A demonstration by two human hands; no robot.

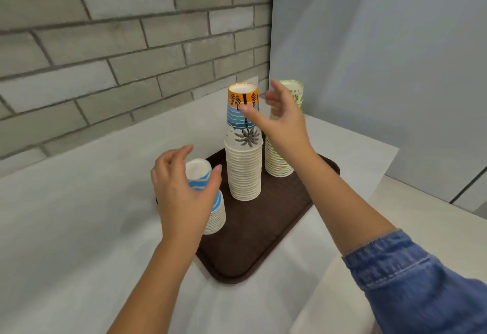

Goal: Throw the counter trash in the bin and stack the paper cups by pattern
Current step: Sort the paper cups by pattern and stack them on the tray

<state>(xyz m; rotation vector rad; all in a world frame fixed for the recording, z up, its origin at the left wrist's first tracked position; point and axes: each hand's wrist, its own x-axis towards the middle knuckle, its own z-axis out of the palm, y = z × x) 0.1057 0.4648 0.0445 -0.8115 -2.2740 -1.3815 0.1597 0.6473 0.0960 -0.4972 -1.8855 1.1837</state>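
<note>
Three upside-down stacks of paper cups stand on a dark brown tray (263,233). The blue-wave stack (213,202) is nearest on the left. The palm-tree stack (243,154), orange and blue at its top, rises in the middle. The green citrus stack (279,160) stands behind on the right. My left hand (181,194) hovers around the top of the blue-wave stack, fingers and thumb spread, and I cannot tell whether it touches. My right hand (284,120) is open between the palm-tree and citrus stacks, and holds nothing.
The tray lies on a white paper-covered counter (79,215). A grey brick wall (118,52) runs behind and a pale panel (382,70) closes the right side. The counter's edge drops off at the right. No bin or trash is in view.
</note>
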